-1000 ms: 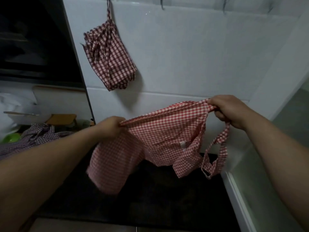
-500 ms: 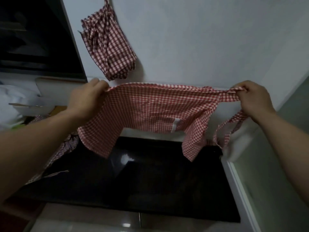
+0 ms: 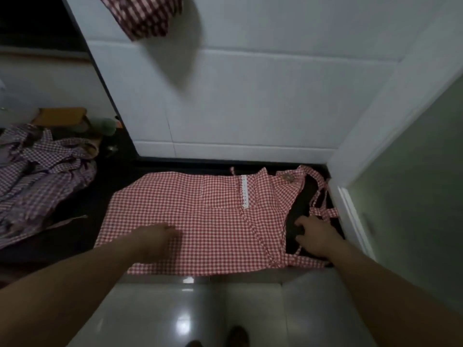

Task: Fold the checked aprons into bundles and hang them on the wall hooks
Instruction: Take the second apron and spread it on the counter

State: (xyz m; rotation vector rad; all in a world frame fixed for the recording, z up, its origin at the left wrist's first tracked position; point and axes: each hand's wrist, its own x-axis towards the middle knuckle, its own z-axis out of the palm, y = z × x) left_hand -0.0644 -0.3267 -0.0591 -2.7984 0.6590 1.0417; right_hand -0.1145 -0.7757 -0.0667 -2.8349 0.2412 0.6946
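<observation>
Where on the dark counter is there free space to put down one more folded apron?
Bare counter shows between the purple aprons and the red apron. A smaller dark patch lies by the right hand, among the straps. The left end is crowded.

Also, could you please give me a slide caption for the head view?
Red apron spread on the counter, left hand on it, right hand by its straps.

Before you, the red checked apron is thin, matt woven cloth with a white lace strip. The surface beneath it is black and smooth. You stand on a glossy tiled floor that mirrors light. The wall tiles look smooth. The purple checked aprons are crumpled matt cloth.
</observation>
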